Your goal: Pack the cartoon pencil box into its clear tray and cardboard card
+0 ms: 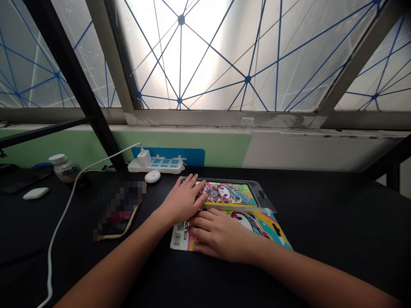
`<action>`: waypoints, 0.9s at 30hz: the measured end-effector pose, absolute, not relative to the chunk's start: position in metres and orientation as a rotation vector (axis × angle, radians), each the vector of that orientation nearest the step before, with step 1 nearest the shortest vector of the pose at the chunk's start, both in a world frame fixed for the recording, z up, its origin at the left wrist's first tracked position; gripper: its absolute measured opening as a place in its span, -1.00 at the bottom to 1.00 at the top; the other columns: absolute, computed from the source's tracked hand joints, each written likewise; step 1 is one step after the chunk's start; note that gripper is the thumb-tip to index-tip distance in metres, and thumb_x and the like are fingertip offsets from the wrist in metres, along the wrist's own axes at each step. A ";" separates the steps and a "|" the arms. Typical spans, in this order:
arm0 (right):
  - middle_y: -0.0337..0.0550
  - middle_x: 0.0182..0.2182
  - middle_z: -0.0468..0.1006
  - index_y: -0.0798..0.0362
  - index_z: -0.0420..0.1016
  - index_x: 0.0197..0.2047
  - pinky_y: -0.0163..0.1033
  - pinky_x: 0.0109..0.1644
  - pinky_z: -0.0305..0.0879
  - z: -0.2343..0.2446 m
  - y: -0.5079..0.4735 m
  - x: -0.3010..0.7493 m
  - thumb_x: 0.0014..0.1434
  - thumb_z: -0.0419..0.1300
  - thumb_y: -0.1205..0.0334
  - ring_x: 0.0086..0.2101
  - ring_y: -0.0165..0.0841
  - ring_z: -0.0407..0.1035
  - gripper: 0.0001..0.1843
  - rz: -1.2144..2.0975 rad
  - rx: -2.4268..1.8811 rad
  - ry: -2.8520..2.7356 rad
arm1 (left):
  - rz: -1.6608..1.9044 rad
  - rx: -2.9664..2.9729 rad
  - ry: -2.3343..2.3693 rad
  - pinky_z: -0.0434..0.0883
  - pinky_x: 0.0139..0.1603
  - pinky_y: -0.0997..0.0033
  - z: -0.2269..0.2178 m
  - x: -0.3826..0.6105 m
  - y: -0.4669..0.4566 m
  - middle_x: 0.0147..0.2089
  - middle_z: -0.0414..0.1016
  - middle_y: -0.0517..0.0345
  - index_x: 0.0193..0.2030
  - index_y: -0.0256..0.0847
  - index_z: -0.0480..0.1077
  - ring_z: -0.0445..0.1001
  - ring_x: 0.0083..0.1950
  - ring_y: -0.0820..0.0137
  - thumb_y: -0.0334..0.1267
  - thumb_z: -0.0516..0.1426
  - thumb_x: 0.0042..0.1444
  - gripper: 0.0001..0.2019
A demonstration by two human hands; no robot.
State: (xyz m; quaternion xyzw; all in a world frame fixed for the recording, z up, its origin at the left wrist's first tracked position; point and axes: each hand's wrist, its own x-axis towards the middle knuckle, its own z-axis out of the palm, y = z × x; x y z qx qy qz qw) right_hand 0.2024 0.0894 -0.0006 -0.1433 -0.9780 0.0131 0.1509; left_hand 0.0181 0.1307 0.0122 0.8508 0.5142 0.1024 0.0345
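Both forearms reach in from the lower corners and meet at the centre of the black worktop (pixel 324 239). The left hand (pixel 183 201) lies palm down, wrist slightly raised, fingers spread and pointing away from the body. It rests on the near-left part of a clear plastic blister pack (pixel 226 193), whose glossy shell covers a bright cartoon print and ends in a punched hanger tab to the right of the hand.

The right hand (pixel 218 233) lies flat and nearly level, fingers together and pointing left, its fingertips just below the left hand's heel. It covers much of a printed card (pixel 247 226) in yellow, pink and blue, with a barcode panel and the partly hidden words "BOX" showing beyond the fingertips. The card lies flat, directly nearer the body than the pack and touching its edge. Neither hand visibly grips; both are open and flat.

Left of the left hand sits a pixelated, blurred object (pixel 118 209) with a thin gold edge. Beyond the hands lie a white power strip (pixel 156 165) with a cube charger (pixel 144 158) plugged in and a smooth oval white case (pixel 152 176). Farther left stand a white-capped bottle (pixel 64 167) and a second oval case (pixel 36 193), with a white cable (pixel 66 218) curving between them and the left forearm.
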 end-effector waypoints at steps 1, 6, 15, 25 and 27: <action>-0.05 -0.04 0.62 0.10 0.50 0.06 -0.09 0.16 0.26 -0.001 0.089 0.203 0.44 0.02 0.09 0.01 -0.22 0.40 -0.65 0.002 -0.384 -2.806 | 0.308 2.618 1.577 -0.08 0.45 -0.11 0.012 0.018 0.131 0.52 0.01 -0.06 0.45 -0.12 0.13 -0.08 0.54 0.10 0.08 -0.20 0.43 -0.42; -0.10 -0.11 0.63 0.07 0.53 -0.07 -0.13 0.06 0.26 -0.002 0.088 0.204 0.44 0.01 0.17 -0.09 -0.28 0.42 -0.71 -0.145 -0.295 -2.749 | 0.295 2.598 1.599 -0.08 0.46 -0.09 0.011 0.018 0.132 0.53 0.00 -0.05 0.45 -0.10 0.13 -0.10 0.54 0.14 0.09 -0.19 0.43 -0.43; -0.07 -0.20 0.61 0.01 0.53 -0.22 -0.06 0.02 0.21 0.007 0.103 0.213 0.39 0.02 0.25 -0.15 -0.22 0.41 -0.74 -0.135 -0.710 -2.434 | 0.292 2.564 1.614 -0.09 0.46 -0.11 0.013 0.019 0.129 0.53 -0.02 -0.05 0.46 -0.16 0.10 -0.11 0.54 0.12 0.09 -0.20 0.42 -0.40; 0.09 -0.11 0.55 0.04 0.59 -0.18 0.10 -0.06 0.29 0.026 0.178 0.294 0.35 0.02 -0.09 -0.10 -0.02 0.40 -0.55 -0.134 -1.418 -2.517 | 0.359 2.533 1.606 -0.10 0.47 -0.11 0.008 0.016 0.131 0.54 -0.05 -0.04 0.50 -0.16 -0.01 -0.13 0.55 0.13 0.18 -0.25 0.40 -0.32; 0.11 0.03 0.52 0.02 0.59 -0.10 0.15 0.03 0.28 0.025 0.180 0.298 0.30 0.05 -0.21 0.03 0.02 0.35 -0.50 -0.049 -1.416 -2.573 | 0.359 2.526 1.618 -0.09 0.46 -0.13 0.008 0.016 0.130 0.54 -0.05 -0.06 0.50 -0.17 -0.01 -0.13 0.55 0.11 0.17 -0.24 0.40 -0.33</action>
